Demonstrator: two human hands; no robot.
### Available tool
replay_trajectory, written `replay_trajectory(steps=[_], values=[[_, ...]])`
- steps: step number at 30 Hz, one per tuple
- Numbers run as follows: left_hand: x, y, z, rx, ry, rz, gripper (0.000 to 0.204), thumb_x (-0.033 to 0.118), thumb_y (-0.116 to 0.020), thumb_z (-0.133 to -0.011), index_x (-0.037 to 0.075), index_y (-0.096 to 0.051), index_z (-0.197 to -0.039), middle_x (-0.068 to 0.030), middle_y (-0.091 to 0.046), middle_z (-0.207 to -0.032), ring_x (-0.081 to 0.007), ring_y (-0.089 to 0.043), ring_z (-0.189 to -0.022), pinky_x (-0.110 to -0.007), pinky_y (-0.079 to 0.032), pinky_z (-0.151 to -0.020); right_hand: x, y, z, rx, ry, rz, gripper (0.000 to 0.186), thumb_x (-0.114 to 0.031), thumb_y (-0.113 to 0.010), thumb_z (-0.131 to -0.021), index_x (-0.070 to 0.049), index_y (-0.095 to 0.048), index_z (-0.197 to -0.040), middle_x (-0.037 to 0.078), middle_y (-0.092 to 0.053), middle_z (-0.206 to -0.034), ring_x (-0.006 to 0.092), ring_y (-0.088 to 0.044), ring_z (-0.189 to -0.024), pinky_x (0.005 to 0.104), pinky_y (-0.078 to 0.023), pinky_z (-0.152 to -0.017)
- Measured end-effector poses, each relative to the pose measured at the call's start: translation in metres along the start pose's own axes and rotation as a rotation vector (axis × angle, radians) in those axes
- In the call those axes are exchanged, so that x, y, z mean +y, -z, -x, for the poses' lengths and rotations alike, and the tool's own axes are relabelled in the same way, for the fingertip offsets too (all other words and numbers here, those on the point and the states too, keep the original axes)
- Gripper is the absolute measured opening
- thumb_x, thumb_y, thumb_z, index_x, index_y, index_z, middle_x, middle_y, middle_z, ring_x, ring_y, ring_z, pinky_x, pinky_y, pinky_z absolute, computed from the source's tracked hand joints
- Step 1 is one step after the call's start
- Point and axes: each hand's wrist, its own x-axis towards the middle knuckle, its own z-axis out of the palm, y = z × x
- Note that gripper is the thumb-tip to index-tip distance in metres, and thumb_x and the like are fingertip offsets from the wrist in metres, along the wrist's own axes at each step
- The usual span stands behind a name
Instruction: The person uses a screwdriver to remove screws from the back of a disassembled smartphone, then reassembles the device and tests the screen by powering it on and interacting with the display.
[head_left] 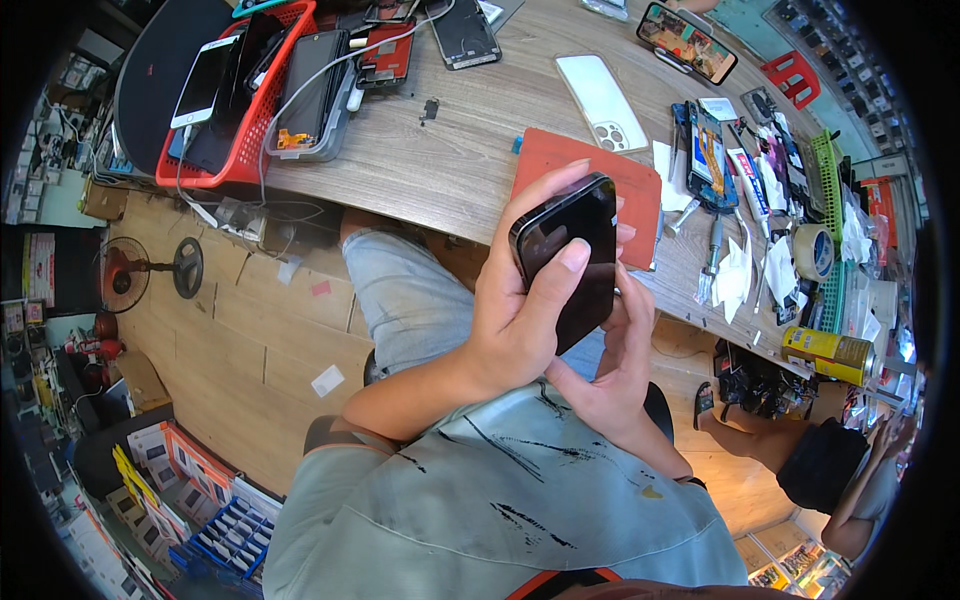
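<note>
A black smartphone (590, 260) with a dark screen is held upright above my lap, just in front of the table edge. My left hand (520, 290) wraps round its left side, the thumb lying across the screen and fingertips showing past the right edge. Lower down, my right hand (615, 370) grips the phone's bottom right side with its fingers and thumb. Behind the phone, a reddish-brown mat (545, 155) lies at the table's edge. Beyond the mat rests a clear-white phone case (600, 100) with camera cut-outs.
Phones fill a red basket (235, 150) and a clear tub (325, 140) at left. An opened phone (712, 165), a screwdriver (712, 250), tape (812, 250) and a yellow can (828, 355) crowd the right. A propped phone (685, 42) stands farther back. Another person (830, 470) is at right.
</note>
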Motion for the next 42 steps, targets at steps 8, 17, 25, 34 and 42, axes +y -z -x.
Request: replay_trajectory(steps=[8,17,25,34,42], values=[[-0.001,0.003,0.000,-0.018,-0.021,-0.041,0.059,0.010,-0.050,-0.106,-0.002,-0.028,-0.159,-0.0298,-0.056,-0.139,-0.0318,-0.066,-0.120,-0.046,-0.055,-0.104,-0.004,0.003,0.001,0.042,-0.008,0.137,0.104,-0.006,-0.093,-0.068,-0.002,-0.037,-0.156,0.014,-0.039,-0.143,0.0274,-0.048,-0.131,0.0362,-0.046,-0.103],[-0.003,0.008,0.001,-0.035,-0.043,-0.085,0.058,0.009,-0.049,-0.106,-0.002,-0.028,-0.159,-0.0292,-0.057,-0.140,-0.0310,-0.065,-0.122,-0.046,-0.054,-0.106,-0.010,0.004,-0.004,0.060,0.102,0.324,0.101,-0.007,-0.093,-0.067,0.001,-0.042,-0.153,0.019,-0.042,-0.138,0.0315,-0.050,-0.127,0.0411,-0.046,-0.102],[-0.003,0.011,0.002,-0.041,-0.014,-0.075,0.060,0.010,-0.050,-0.106,-0.001,-0.028,-0.161,-0.0304,-0.056,-0.142,-0.0329,-0.065,-0.124,-0.047,-0.053,-0.108,-0.014,0.004,-0.006,0.045,0.190,0.420,0.088,-0.011,-0.093,-0.067,-0.006,-0.058,-0.148,0.018,-0.046,-0.129,0.0301,-0.051,-0.113,0.0383,-0.048,-0.091],[-0.001,0.013,0.001,-0.049,-0.018,-0.104,0.058,0.018,-0.048,-0.108,-0.005,-0.032,-0.158,-0.0314,-0.057,-0.139,-0.0347,-0.065,-0.123,-0.047,-0.054,-0.106,-0.017,0.006,-0.007,0.026,0.211,0.501,0.084,-0.014,-0.094,-0.065,-0.010,-0.064,-0.144,0.018,-0.047,-0.129,0.0301,-0.051,-0.111,0.0374,-0.048,-0.085],[0.001,0.011,0.000,-0.007,-0.007,-0.106,0.059,0.023,-0.049,-0.108,-0.007,-0.033,-0.157,-0.0323,-0.058,-0.139,-0.0383,-0.066,-0.123,-0.049,-0.055,-0.105,-0.020,0.008,-0.007,0.013,0.201,0.552,0.081,-0.016,-0.094,-0.065,-0.011,-0.066,-0.142,0.018,-0.051,-0.127,0.0310,-0.051,-0.111,0.0381,-0.046,-0.081]])
